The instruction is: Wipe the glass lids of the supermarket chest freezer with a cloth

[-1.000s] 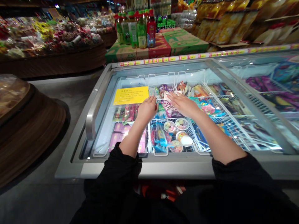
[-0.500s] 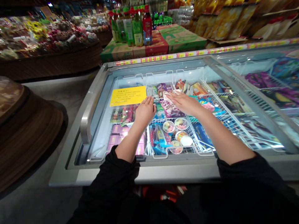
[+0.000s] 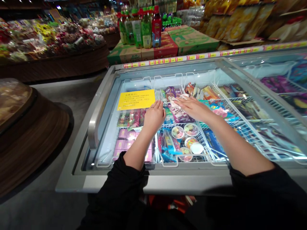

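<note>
My left hand (image 3: 154,115) lies on the glass lid (image 3: 141,72) of a chest freezer, fingers stretched out, a ring on one of them. Its fingertips are at the right edge of a yellow notice (image 3: 136,99) with printed writing. To the right, my right hand (image 3: 192,107) presses a crumpled white cloth (image 3: 177,97) flat on the glass, fingers extended over it. Below the glass show a purple and white ice cream bag (image 3: 178,114), clear-lidded cups (image 3: 192,129) and pink boxes (image 3: 123,143) in wire baskets.
A metal handle (image 3: 92,131) runs along the lid's left side. The frame bar (image 3: 249,92) of the lid crosses on the right. Bottles (image 3: 142,30) stand on cartons (image 3: 192,40) behind the freezer. A round wooden display (image 3: 35,127) stands at left.
The view has turned slightly left, so the freezer sits a little further right. Both hands stay in about the same places on the glass.
</note>
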`<state>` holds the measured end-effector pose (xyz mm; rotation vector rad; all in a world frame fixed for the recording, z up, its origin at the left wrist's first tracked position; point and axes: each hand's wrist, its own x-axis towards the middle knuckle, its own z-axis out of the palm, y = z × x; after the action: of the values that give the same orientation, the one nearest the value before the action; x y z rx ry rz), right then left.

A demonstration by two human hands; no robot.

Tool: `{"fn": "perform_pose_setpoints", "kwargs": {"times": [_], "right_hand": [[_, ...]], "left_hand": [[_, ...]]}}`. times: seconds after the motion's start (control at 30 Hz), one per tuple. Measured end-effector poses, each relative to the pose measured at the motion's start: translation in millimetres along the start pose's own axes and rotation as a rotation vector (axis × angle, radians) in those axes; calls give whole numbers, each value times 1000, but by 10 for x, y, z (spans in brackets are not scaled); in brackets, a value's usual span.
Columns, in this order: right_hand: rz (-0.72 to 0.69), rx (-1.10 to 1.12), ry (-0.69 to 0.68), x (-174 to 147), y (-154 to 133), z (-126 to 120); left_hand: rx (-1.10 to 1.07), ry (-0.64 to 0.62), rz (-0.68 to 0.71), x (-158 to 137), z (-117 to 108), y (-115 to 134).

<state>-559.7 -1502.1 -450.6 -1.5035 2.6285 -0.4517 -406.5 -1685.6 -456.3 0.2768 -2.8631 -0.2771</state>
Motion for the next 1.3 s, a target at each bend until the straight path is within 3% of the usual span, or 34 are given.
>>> {"fn": "perform_pose_setpoints", "kwargs": {"times": [0.13,0.23,0.4,0.5,0.67,0.8,0.97,1.07,1.3], "right_hand": [[103,-76,91,414,52,113],[102,-87,110,653,-19,216],[-26,-11,66,433,-36,177],[-9,12,42,279,33,92],[104,-85,69,539,-4,128],[86,-114,84,706,-150,216],[-48,6,24,420,-134,135],[-23,22,23,334,-21,83],[94,-83,116,889,-20,246]], "left_hand": [[16,-4,-10,-2,-2,6],[9,-5,-6,0,3,3],[-2,0,-5,4,-1,6],[-10,-8,-7,2,-14,11],[-19,0,-7,-3,-24,14],[-31,0,-6,2,-37,7],[-61,-9,-3,25,-31,-16],[-59,11,-6,40,9,-27],[-51,20,-21,48,46,-30]]}}
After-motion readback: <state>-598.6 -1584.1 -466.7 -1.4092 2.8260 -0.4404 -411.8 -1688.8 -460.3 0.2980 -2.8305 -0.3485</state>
